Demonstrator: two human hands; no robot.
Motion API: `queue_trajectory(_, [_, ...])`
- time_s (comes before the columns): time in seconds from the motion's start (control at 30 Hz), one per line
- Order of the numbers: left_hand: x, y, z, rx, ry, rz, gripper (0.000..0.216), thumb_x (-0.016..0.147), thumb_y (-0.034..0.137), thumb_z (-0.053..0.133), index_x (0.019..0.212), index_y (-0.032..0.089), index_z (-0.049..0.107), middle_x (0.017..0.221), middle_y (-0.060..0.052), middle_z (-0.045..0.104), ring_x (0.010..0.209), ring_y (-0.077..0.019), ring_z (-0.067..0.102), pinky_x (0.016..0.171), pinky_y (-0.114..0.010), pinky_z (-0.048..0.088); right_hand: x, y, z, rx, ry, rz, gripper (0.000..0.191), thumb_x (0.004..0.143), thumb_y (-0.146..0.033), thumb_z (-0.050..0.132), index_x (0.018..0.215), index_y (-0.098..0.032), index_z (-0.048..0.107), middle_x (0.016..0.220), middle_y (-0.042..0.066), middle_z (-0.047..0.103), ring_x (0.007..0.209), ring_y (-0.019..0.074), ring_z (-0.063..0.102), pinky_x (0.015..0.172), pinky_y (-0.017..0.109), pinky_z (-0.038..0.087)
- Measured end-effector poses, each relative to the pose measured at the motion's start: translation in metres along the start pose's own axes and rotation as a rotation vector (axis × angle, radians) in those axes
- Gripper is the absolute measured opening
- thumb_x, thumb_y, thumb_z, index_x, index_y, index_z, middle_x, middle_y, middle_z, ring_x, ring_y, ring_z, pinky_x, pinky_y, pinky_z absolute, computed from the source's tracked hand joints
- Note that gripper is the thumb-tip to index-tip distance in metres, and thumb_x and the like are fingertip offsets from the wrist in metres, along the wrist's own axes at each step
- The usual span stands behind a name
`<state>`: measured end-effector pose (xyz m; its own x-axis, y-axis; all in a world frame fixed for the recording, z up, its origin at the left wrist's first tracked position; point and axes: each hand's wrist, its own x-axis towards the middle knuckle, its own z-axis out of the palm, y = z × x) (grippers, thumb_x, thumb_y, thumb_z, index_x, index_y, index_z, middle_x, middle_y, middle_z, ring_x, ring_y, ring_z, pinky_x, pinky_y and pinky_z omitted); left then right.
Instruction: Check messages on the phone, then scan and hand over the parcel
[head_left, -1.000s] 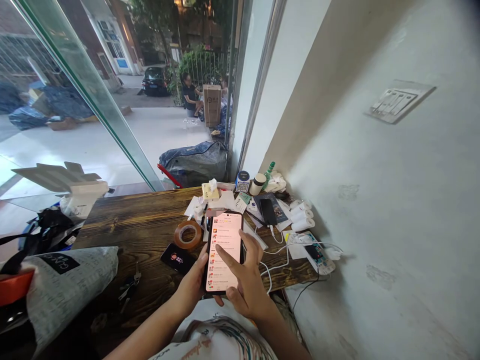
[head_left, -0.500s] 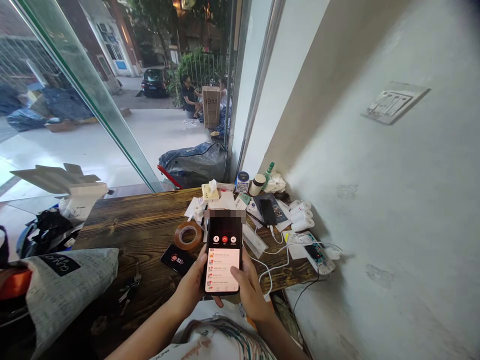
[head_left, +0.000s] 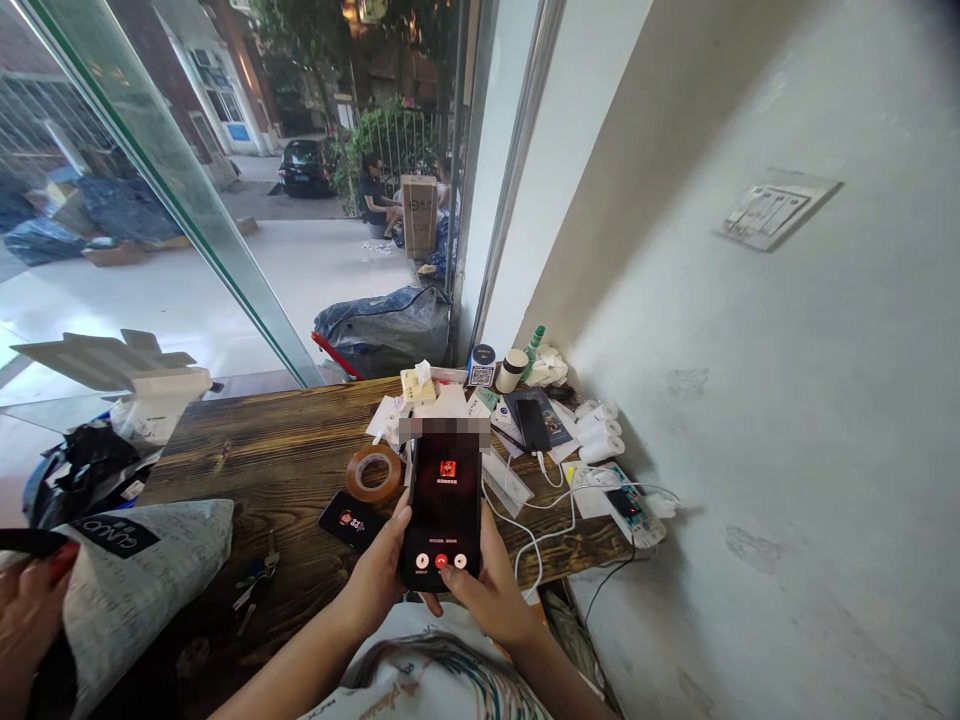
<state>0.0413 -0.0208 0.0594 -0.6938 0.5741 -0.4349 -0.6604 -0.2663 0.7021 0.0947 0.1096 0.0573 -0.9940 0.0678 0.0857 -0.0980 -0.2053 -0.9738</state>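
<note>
A black smartphone [head_left: 444,510] is held upright between my two hands above the table's near edge. Its dark screen shows a call page with a red hang-up button low down. My left hand [head_left: 384,560] is closed round the phone's left side, thumb along the edge. On the right side my right hand [head_left: 491,580] grips it too, with the thumb over the screen's bottom near the red button. Just left of the phone, a second phone [head_left: 351,520] lies flat. A roll of brown tape [head_left: 373,473] rests behind that one.
The wooden table [head_left: 247,440] also bears keys [head_left: 259,575], a black phone [head_left: 532,425] on a white cable, paper rolls [head_left: 600,435] and a power strip [head_left: 637,510]. Another person's hand [head_left: 30,610] is by a printed bag [head_left: 150,570] at left. A wall stands close on the right.
The screen went from a list with call buttons above it to a full dark call page. My right thumb moved down and left. Another person's hand appeared at the far left.
</note>
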Motion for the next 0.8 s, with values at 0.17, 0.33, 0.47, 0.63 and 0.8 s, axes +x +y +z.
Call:
queue_trajectory(0.17, [-0.001,0.003,0.004,0.002,0.016,-0.007,0.088,0.073,0.058,0.061,0.145,0.030,0.020,0.135,-0.012,0.048,0.055,-0.0157,0.059,0.037,-0.031,0.052,-0.002,0.001,-0.001,0.015,0.003,-0.012,0.049,0.081,-0.036,0.059,0.125,-0.023,0.040,0.101,0.005,0.054,0.081,0.0200,0.053,0.067,0.030,0.049])
queue_trajectory(0.33, [-0.002,0.003,0.005,0.023,0.027,-0.004,0.085,0.076,0.056,0.058,0.146,0.029,0.018,0.146,-0.011,0.035,0.065,-0.0182,0.063,0.038,-0.029,0.052,-0.002,0.004,-0.004,0.012,0.022,-0.003,0.050,0.080,-0.029,0.060,0.125,-0.022,0.040,0.104,0.005,0.055,0.085,0.0195,0.052,0.073,0.029,0.049])
queue_trajectory(0.47, [-0.001,0.001,0.003,0.039,0.045,-0.022,0.095,0.074,0.057,0.058,0.148,0.025,0.007,0.151,-0.011,0.026,0.080,-0.0251,0.065,0.038,-0.029,0.052,-0.001,0.000,-0.001,0.074,0.018,0.021,0.046,0.080,-0.028,0.060,0.122,-0.024,0.042,0.097,0.003,0.055,0.075,0.0168,0.053,0.061,0.026,0.048])
queue_trajectory(0.63, [0.002,-0.001,-0.002,0.035,0.066,-0.001,0.096,0.074,0.055,0.057,0.148,0.023,0.005,0.150,-0.009,0.030,0.109,-0.0335,0.054,0.039,-0.024,0.049,0.001,-0.008,0.004,0.200,-0.029,0.055,0.041,0.082,-0.031,0.060,0.118,-0.028,0.041,0.087,0.000,0.055,0.053,0.0116,0.046,0.042,0.022,0.044])
queue_trajectory(0.8, [0.002,-0.002,-0.002,0.048,0.063,0.006,0.100,0.071,0.053,0.060,0.148,0.024,0.004,0.149,-0.010,0.029,0.106,-0.0341,0.056,0.039,-0.028,0.051,0.000,-0.007,0.002,0.118,-0.004,0.049,0.041,0.082,-0.036,0.060,0.117,-0.026,0.042,0.085,0.001,0.057,0.053,0.0131,0.049,0.044,0.024,0.045])
